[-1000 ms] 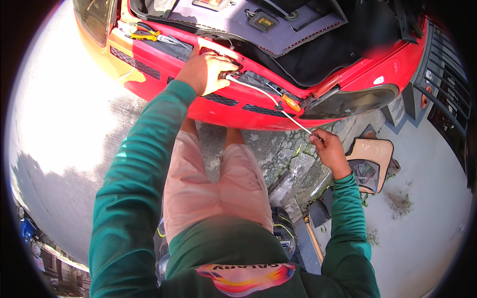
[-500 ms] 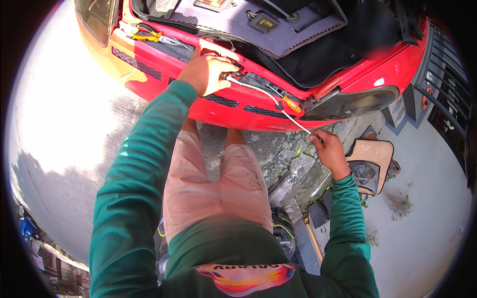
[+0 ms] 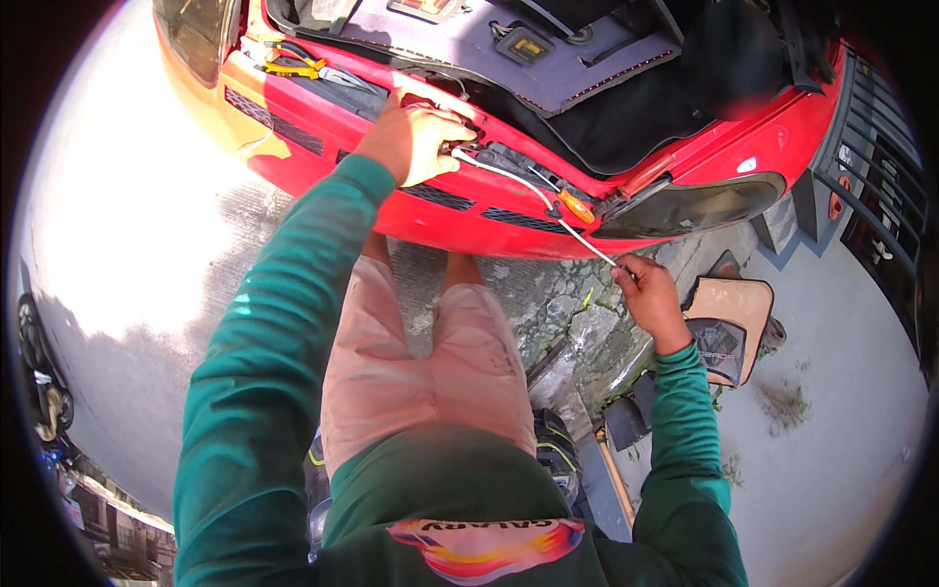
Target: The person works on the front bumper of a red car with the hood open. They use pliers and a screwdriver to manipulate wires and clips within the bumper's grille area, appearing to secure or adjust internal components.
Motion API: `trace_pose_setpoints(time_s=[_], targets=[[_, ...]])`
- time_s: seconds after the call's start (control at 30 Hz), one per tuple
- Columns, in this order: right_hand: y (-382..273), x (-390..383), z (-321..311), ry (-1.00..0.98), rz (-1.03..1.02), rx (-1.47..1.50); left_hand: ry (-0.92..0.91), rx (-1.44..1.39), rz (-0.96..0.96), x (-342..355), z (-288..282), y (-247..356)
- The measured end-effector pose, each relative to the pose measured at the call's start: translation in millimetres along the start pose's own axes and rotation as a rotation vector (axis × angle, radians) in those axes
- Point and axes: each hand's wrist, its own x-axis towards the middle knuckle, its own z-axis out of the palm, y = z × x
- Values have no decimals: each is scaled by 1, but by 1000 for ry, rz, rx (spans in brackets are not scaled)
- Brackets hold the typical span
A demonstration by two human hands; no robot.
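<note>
My left hand [image 3: 415, 143] reaches into an opening in the top front panel of a red car [image 3: 665, 207], its fingers curled around a dark mechanism that they partly hide. From beside those fingers a white-sheathed cable [image 3: 507, 176] runs to the right along the panel, through a small black fitting [image 3: 554, 209]. Its right end is pinched in my right hand [image 3: 649, 293], which holds the cable taut in front of the bumper. An orange-handled screwdriver [image 3: 576, 206] lies on the panel near the cable. Yellow-and-black pliers [image 3: 295, 67] rest on the panel left of my left hand.
Behind the panel, the open compartment holds a grey lined board [image 3: 577, 68]. Cracked concrete [image 3: 587, 333] lies below the bumper. At right are a tan floor mat [image 3: 743, 298], a wooden handle [image 3: 616, 479] and a dark metal gate [image 3: 885, 166]. A black bag [image 3: 556, 450] is behind my legs.
The view has shifted slightly, and a motorcycle has come into sight at the left edge. Both hands keep nearly the same places, with the cable still stretched between them.
</note>
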Motion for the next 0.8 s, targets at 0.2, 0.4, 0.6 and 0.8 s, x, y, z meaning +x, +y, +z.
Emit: trace_pose_setpoints(time_s=[0.2,0.4,0.6,0.8], targets=[[4,2,1,-8,19,-5,50,32,27,-4,2,-4],[-21,4,-3,16,-17,-164,144,-34,100,-20,2,-26],[-106,49,9,303,-205,-133,143,101,81,-27,-1,-34],[-210,136,67,453,-472,-29,153,151,92,-18,-5,-44]])
